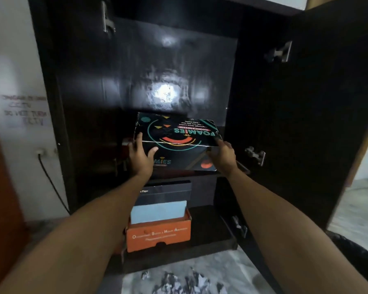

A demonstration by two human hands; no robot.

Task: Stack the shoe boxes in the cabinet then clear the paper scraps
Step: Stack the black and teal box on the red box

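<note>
Four shoe boxes sit in one dark cabinet (263,124): one black box (174,132) printed with green lettering at 12 o'clock, held by two hands, left (139,154) and right (224,157); three stacked below toward 6 o'clock, one dark box (166,190), one pale blue box (158,211), one orange box (157,235). Paper scraps (179,281), too blurred to count, litter the floor at 6 o'clock. Four metal hinges (279,53) show on the doors.

A black cable (51,183) hangs from a wall socket (40,151) beside blurred, perhaps painted, lettering (25,110).
</note>
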